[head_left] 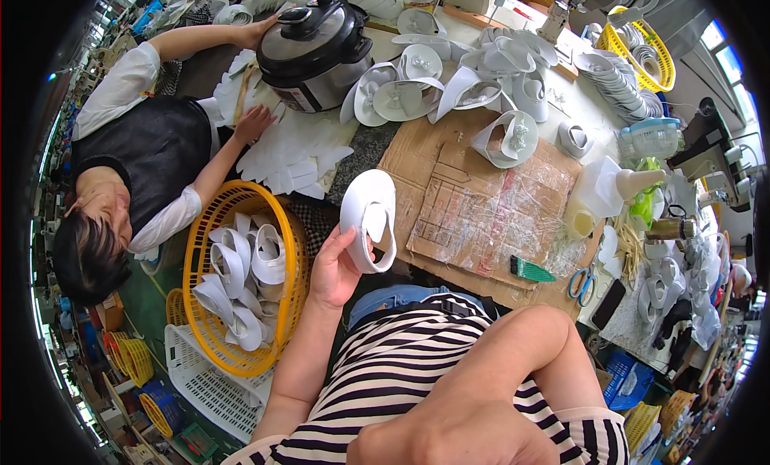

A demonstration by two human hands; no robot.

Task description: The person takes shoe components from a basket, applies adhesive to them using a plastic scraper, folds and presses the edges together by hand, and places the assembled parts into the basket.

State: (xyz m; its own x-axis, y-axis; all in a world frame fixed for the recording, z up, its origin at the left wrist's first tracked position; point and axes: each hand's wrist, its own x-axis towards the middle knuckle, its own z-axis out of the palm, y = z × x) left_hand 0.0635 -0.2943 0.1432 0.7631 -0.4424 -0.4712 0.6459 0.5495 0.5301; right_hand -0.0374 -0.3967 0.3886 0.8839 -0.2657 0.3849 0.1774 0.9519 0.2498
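My left hand (335, 266) is closed on a white shoe upper (369, 204), holding it upright in front of me by its lower edge. The piece has a rounded, open loop at its lower right. My right arm bends back toward me, and my right hand (453, 433) is large and close at the bottom edge, with its fingers hidden. On the cardboard (473, 208) ahead lie a green-bristled brush (532, 269) and blue-handled scissors (581, 287). Another white upper with clear film inside (507, 139) rests on the cardboard's far edge.
To the left stands a yellow basket (192, 281) of white uppers. A co-worker (152, 160) sits beyond it, one hand on a pressure cooker (313, 52). A translucent glue bottle (593, 196) stands right of the cardboard. More white uppers (401, 100) are heaped at the back.
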